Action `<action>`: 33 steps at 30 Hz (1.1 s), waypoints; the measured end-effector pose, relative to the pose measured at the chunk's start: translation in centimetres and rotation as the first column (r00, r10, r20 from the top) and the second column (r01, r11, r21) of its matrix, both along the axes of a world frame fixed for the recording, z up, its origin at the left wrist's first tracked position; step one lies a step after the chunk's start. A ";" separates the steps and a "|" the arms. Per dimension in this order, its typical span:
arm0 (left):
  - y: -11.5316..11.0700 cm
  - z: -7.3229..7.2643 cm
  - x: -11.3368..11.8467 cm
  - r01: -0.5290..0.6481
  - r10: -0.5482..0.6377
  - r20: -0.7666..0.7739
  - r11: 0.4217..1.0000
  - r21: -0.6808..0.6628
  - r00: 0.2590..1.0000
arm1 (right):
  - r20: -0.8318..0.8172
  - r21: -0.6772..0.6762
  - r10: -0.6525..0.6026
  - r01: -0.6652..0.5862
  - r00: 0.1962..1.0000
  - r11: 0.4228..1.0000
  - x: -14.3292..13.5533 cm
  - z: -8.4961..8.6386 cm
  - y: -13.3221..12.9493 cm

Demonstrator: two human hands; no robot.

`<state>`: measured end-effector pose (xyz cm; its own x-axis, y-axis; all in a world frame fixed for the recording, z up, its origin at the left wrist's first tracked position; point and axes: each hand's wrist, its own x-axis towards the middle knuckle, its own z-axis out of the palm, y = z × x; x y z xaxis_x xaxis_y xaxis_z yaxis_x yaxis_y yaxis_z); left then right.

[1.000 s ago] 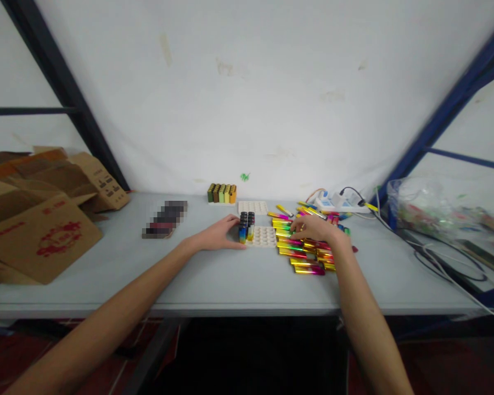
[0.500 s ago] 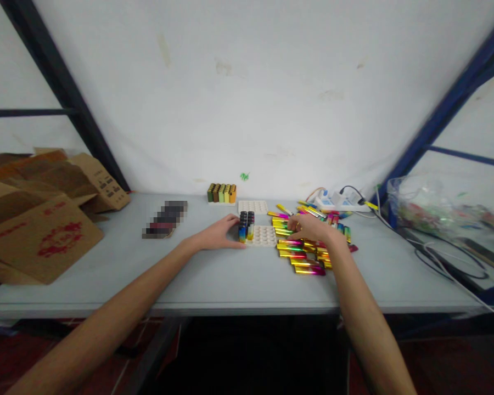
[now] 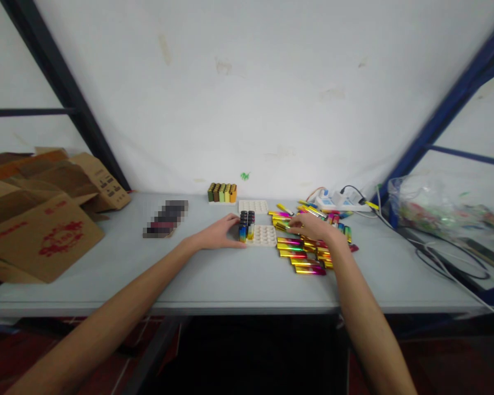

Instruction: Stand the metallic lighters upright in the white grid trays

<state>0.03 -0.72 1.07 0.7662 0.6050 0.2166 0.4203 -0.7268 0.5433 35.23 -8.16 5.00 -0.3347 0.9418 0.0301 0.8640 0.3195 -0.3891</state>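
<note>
A white tray [image 3: 265, 236] with round holes lies in the middle of the table. Black-topped lighters [image 3: 247, 225] with shiny coloured bodies stand upright in its left end. My left hand [image 3: 218, 233] curves around that end, thumb at the front edge and fingers at the back corner, gripping the tray. To the right, my right hand [image 3: 308, 226] is over a loose pile of gold and multicoloured lighters [image 3: 300, 255]. Its fingers are closed on one gold lighter [image 3: 282, 225], which lies tilted at the fingertips; part of the grip is hidden.
Behind sits a second white holed tray [image 3: 253, 206]. A block of green, yellow and orange lighters [image 3: 222, 193] stands near the wall. At the back right are a power strip [image 3: 341, 202] and cables. Cardboard boxes [image 3: 45, 230] fill the left; a plastic bag [image 3: 420, 203] lies right.
At my right hand's fingertips, a gold lighter has tilted out of line with the others in the pile. My left hand stays at the tray.
</note>
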 end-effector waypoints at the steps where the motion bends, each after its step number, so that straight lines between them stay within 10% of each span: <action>1: 0.0 0.0 0.0 -0.004 0.004 -0.004 1.000 0.001 1.000 | 0.013 0.013 0.012 -0.013 1.000 1.000 0.0 0.0 0.0; 15: 0.1 -0.1 0.0 0.008 -0.007 -0.036 1.000 0.006 0.999 | -0.277 0.357 -0.132 0.229 0.952 0.906 -0.6 1.6 -0.3; 33: 0.0 -0.1 0.0 0.011 -0.011 -0.007 1.000 0.004 1.000 | -0.747 0.057 0.102 -0.091 0.657 0.994 -5.8 0.9 -1.0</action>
